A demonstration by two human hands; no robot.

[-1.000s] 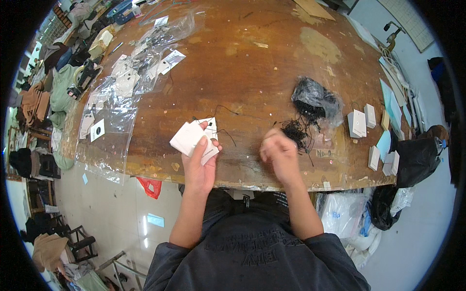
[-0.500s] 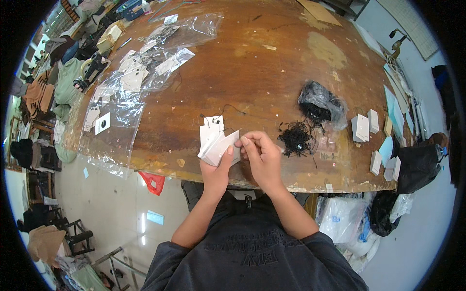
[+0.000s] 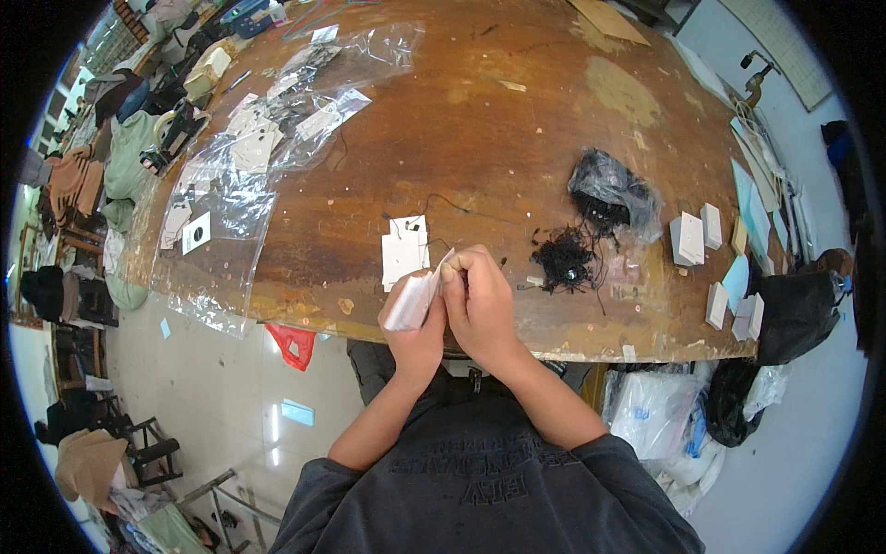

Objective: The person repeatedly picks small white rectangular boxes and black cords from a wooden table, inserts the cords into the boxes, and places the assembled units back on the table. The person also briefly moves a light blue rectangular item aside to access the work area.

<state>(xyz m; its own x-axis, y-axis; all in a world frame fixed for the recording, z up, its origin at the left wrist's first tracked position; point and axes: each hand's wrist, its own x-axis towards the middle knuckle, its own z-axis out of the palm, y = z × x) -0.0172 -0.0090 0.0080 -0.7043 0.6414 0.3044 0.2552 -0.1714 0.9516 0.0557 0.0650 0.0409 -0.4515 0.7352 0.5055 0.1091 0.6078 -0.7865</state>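
A large worn brown wooden table with a curved front edge fills most of the view, standing on a pale glossy tiled floor in a cluttered workroom. At the near edge of the table the person's two hands meet. The left hand is closed around a small stack of white paper cards, gripping it from below so the cards tilt upward and away. The right hand is curled beside it, its fingertips pinching the upper edge of the same stack. Just beyond the hands, flat on the wood, lies a white rectangular card with a thin black cord attached. To the right of the hands sits a tangled heap of black cords, and just beyond it a crumpled clear plastic bag holding more black cords. Further right, small white folded cards stand in little groups near the table's edge. On the left side of the table spread clear plastic sheets and bags covering more white cards.
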